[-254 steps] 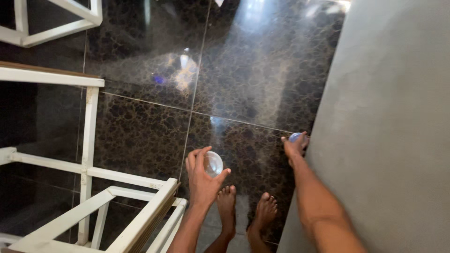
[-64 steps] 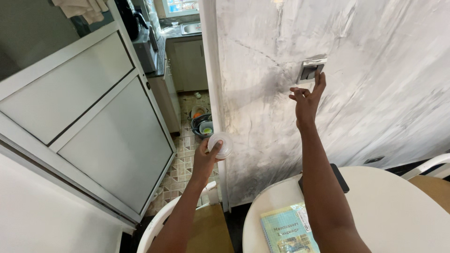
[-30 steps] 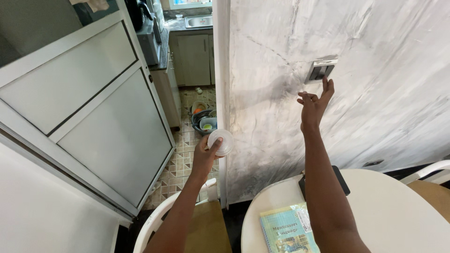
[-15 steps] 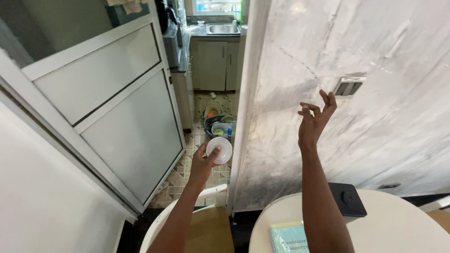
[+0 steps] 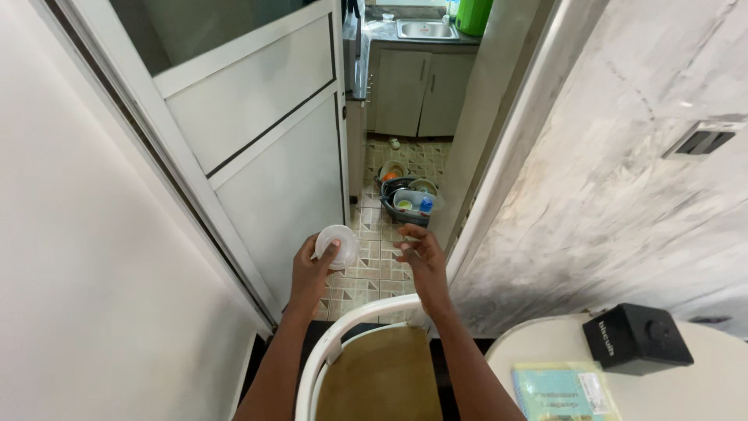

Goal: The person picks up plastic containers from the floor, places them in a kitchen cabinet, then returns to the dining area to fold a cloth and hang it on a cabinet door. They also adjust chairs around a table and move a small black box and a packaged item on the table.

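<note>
The left hand [image 5: 312, 269] sits just left of the frame's centre, its fingers wrapped around a small round white lid [image 5: 336, 245], thumb pressed on the flat face. The right hand [image 5: 422, 261] is raised beside it, close but not touching, fingers loosely curled and spread, holding nothing.

Below both hands, at the bottom centre, is a white plastic chair [image 5: 354, 355] with a brown seat. In the lower right a round white table [image 5: 686, 390] carries a small black box [image 5: 637, 337] and a pale blue book [image 5: 562, 391]. Through the doorway at the upper centre a patterned tile floor [image 5: 374, 265] leads to a dark basin of dishes [image 5: 405, 204], with a sink [image 5: 425, 30] and cupboards beyond. A white panelled door [image 5: 257, 140] stands open on the left; a stained wall with a switch plate [image 5: 703, 140] fills the upper right.

The lid looks pinched rather than cradled, so a loosened thumb could likely let it slip onto the chair or tiles. The chair back stands close under the forearms and may catch them.
</note>
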